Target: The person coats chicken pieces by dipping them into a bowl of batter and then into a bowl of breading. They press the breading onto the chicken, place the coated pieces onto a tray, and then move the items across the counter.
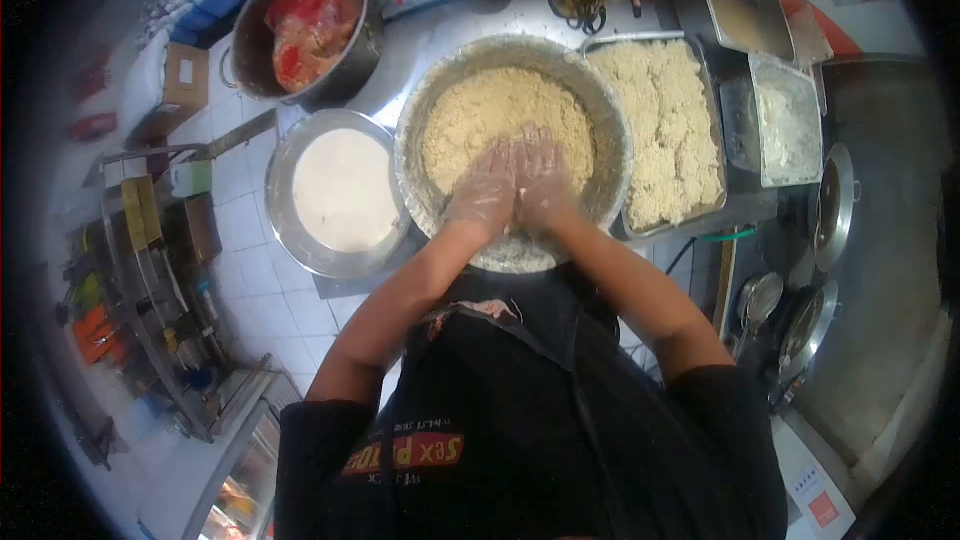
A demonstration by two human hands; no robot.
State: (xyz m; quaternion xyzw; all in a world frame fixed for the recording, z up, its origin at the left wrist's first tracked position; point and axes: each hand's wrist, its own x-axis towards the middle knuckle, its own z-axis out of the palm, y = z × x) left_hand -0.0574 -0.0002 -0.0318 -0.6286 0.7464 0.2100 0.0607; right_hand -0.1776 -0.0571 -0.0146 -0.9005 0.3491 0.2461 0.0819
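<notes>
Both gloved hands press flat, side by side, into the crumbs (500, 110) in the big bowl (420, 105) at the counter's middle; the left hand (484, 192) and right hand (545, 180) have fingers together, and their palms hide what lies beneath. Left of it a bowl (285, 230) holds white batter. On the right a tray (660, 130) holds breaded pieces. A pot (250, 50) at the far left holds a red bag, its contents unclear. The apron print is upside down, partly reading "SEX".

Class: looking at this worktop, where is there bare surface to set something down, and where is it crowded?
Bare white counter shows between the pot of red food and the crumb bowl holding both gloved hands. Right of it, crumb tray and flour container sit packed. The batter bowl touches it.
</notes>
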